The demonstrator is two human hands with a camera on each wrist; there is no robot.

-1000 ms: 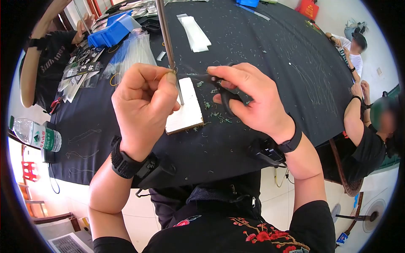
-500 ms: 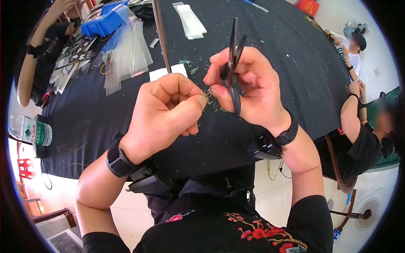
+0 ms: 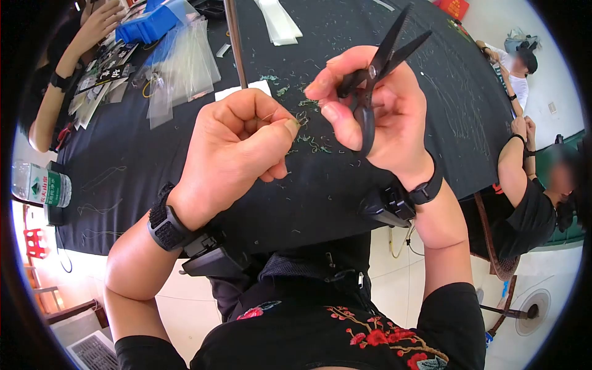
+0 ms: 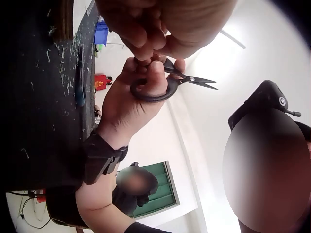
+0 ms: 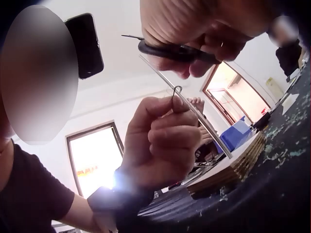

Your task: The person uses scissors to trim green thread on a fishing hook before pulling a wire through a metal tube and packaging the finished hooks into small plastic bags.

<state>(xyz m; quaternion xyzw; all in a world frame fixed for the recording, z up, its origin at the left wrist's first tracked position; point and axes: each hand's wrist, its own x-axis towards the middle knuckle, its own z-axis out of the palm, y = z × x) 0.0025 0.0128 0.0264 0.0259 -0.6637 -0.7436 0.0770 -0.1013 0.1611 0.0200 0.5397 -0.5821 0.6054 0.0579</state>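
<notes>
My left hand point(image 3: 237, 145) pinches a thin knotted cord point(image 3: 302, 119) between thumb and forefinger. A small dark loop of the cord point(image 5: 178, 90) stands up from the fingertips in the right wrist view. To the right, my right hand point(image 3: 394, 114) holds black scissors point(image 3: 372, 73), with a handle ring around the thumb. Their blades are spread and point up, away from the cord. The right fingertips are close beside the cord. Behind the left hand, a metal rod point(image 3: 235, 46) rises from a white-topped board point(image 3: 259, 87), mostly hidden by that hand.
Cord clippings point(image 3: 317, 145) litter the black cloth point(image 3: 296, 209). Clear plastic sleeves point(image 3: 185, 74), a blue bin point(image 3: 145, 28) and white strips point(image 3: 279, 23) lie farther back. A water bottle point(image 3: 42, 185) is at the left edge. Other people sit around the table.
My left hand has come away from the rod with the cord. The right hand came close to the cord, then moved up and right, its scissors turning upward and their blades spreading.
</notes>
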